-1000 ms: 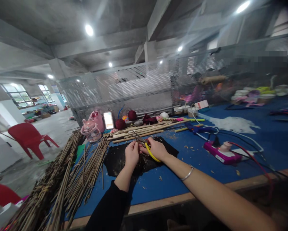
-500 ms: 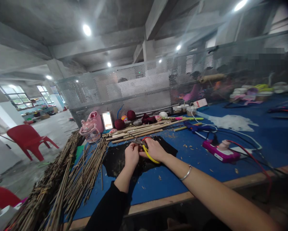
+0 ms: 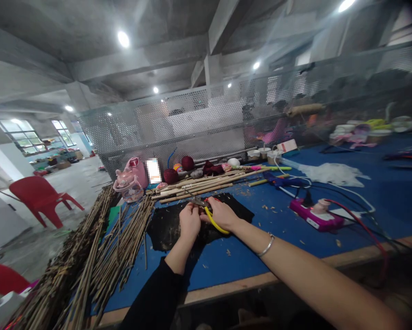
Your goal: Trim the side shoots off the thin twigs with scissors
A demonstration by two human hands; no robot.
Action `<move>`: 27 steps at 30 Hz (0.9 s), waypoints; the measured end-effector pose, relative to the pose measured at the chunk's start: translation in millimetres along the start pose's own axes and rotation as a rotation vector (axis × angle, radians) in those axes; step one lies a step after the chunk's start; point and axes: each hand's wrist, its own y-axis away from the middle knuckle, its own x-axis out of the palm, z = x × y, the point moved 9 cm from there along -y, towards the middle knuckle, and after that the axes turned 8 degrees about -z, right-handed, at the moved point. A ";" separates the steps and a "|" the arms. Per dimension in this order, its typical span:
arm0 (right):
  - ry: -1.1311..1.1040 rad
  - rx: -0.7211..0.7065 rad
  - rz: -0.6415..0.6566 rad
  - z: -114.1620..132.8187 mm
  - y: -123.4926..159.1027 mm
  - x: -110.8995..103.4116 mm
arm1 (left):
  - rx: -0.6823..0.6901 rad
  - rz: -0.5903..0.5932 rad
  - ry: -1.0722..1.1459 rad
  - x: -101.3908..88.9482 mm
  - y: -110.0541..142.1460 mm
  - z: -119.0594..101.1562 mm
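Observation:
Both hands are close together over a dark cloth (image 3: 164, 227) on the blue table. My right hand (image 3: 224, 215) is wrapped round pruning shears (image 3: 213, 223) with yellow and red handles; their grey metal jaws point left. Just left of the jaws, my left hand (image 3: 190, 223) is closed in a pinch, thumb against fingers. Whatever it pinches is too small or hidden to make out. Thin brown sticks (image 3: 126, 245) lie in a loose pile left of the cloth, and paler peeled sticks (image 3: 199, 189) lie behind it.
A pink teapot-shaped jar (image 3: 128, 185), dark red yarn balls (image 3: 170, 176) and a bright-screened phone (image 3: 153, 170) stand along the mesh divider (image 3: 192, 123). At right are a blue glue gun (image 3: 278, 180), a purple power strip (image 3: 316, 217) with cords and a crumpled plastic bag (image 3: 336, 174).
The hands and shears stay almost in the same place. My right fingers have shifted slightly on the handles, and my left hand has moved a touch to the right.

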 end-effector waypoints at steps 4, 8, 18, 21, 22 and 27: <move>-0.038 0.047 0.013 -2.8 0.5 1.6 | 0.035 -0.043 -0.030 -4.9 -0.5 -1.7; -0.018 0.058 0.001 -1.9 0.9 -1.3 | 0.006 -0.050 0.019 -5.0 -2.0 4.8; 0.030 0.074 -0.009 -1.1 1.3 -5.6 | 0.030 -0.013 -0.031 -0.2 1.0 -1.9; 0.025 0.093 0.004 -1.7 0.5 -5.4 | 0.061 -0.036 -0.080 -3.9 0.9 -4.4; 0.022 0.093 0.005 -1.7 0.2 -5.2 | 0.064 -0.036 -0.086 -4.2 0.5 -4.1; 0.055 0.106 -0.001 -5.0 -1.0 -4.7 | 0.088 -0.032 -0.155 -4.6 -2.7 -0.8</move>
